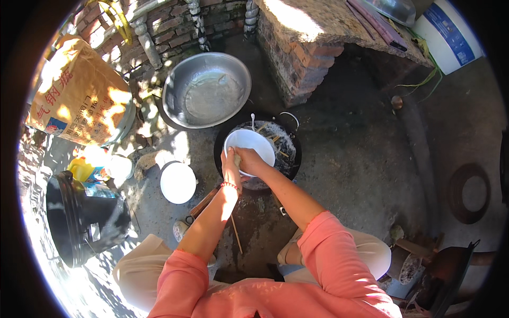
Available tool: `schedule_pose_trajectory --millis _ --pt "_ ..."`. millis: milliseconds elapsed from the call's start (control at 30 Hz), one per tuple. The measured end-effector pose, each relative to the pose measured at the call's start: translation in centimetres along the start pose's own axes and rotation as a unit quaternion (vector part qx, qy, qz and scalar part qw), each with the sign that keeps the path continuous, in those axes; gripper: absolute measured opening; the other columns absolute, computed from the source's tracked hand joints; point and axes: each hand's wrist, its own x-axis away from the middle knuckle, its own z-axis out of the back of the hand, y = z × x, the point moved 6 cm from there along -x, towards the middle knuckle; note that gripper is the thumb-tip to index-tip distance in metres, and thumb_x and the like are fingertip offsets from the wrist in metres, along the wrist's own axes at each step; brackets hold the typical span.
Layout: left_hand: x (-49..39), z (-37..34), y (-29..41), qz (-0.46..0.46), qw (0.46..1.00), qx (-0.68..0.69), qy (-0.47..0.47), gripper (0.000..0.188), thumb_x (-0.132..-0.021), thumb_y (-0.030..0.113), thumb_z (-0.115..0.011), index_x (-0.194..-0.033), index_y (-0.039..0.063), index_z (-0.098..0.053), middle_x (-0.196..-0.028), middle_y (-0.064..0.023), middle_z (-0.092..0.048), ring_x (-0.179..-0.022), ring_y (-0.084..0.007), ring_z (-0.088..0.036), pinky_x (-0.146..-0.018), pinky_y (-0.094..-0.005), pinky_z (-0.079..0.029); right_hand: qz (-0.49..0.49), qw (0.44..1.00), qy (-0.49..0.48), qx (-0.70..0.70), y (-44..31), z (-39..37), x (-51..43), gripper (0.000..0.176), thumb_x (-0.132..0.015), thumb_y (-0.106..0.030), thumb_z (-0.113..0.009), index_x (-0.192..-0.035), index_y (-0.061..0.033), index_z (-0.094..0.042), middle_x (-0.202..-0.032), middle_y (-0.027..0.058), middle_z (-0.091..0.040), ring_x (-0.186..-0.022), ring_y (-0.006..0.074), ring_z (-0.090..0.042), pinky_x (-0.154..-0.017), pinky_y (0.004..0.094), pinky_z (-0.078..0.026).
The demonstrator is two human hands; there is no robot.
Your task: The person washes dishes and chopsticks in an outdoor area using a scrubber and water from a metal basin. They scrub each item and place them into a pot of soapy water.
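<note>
Over a dark wok (pixel 293 169) of foamy water, my left hand (pixel 230 169) grips the near left rim of a white bowl (pixel 256 143). The bowl is tilted so that its inside faces me. My right hand (pixel 251 161) reaches into the bowl, its fingers closed around a tan scrubbing pad (pixel 237 160), mostly hidden by the hand. In the wok's suds lie several chopsticks (pixel 283 153), and a white spoon handle (pixel 253 121) sticks up at the far edge. A round white dish (pixel 178 183) sits on the ground left of my left hand.
Beyond the wok stands a wide metal basin (pixel 175 95). To its right is a brick support (pixel 294 75) under a stone slab (pixel 294 20). A black bucket (pixel 103 218), a yellow bottle (pixel 81 169) and a printed brown sack (pixel 79 95) are at left. Firewood (pixel 405 264) lies at lower right.
</note>
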Motion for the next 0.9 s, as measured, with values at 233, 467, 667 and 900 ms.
schedule_pose_trajectory --millis 233,467,667,900 --pt "-0.3 1.8 3.2 -0.005 0.998 -0.062 -0.029 0.057 -0.086 0.05 -0.044 -0.134 0.021 -0.033 -0.126 -0.0122 -0.045 -0.107 -0.0306 -0.052 -0.065 -0.0464 -0.051 0.054 0.975 0.156 0.148 -3.1 8.6 -1.7 0.028 -0.072 -0.025 -0.067 -0.094 -0.011 -0.06 -0.091 0.0128 -0.05 -0.087 0.0291 -0.053 -0.077 0.0369 -0.046" --pt "-2.4 0.5 5.8 -0.249 0.967 0.0 0.047 0.053 -0.086 0.039 -0.053 -0.129 0.012 -0.04 -0.117 -0.0156 -0.048 -0.106 -0.0277 -0.05 -0.088 -0.0391 -0.042 -0.341 0.781 0.109 -0.512 4.7 1.2 0.9 0.04 -0.079 -0.015 -0.057 -0.115 0.0021 -0.05 -0.111 0.0175 -0.054 -0.101 0.0249 -0.056 -0.08 0.0356 -0.048" --pt "-0.1 -0.6 4.9 -0.1 0.994 0.048 -0.012 0.061 -0.081 0.028 -0.055 -0.133 0.006 -0.031 -0.126 -0.0175 -0.041 -0.116 -0.0297 -0.043 -0.085 -0.0402 -0.045 -0.3 0.649 0.214 -0.665 4.0 -1.0 3.5 0.034 -0.074 0.006 -0.051 -0.108 0.0066 -0.052 -0.105 0.0199 -0.056 -0.093 0.0313 -0.06 -0.077 0.0439 -0.052" --pt "-1.9 -0.3 6.1 -0.336 0.927 -0.121 0.113 0.05 -0.083 0.025 -0.051 -0.127 0.003 -0.041 -0.119 -0.0151 -0.049 -0.108 -0.0266 -0.048 -0.095 -0.0379 -0.035 -0.351 0.507 0.22 -0.756 0.2 -2.9 2.9 0.037 -0.079 -0.005 -0.054 -0.116 -0.0036 -0.051 -0.108 0.01 -0.057 -0.103 0.0273 -0.054 -0.082 0.0405 -0.048"
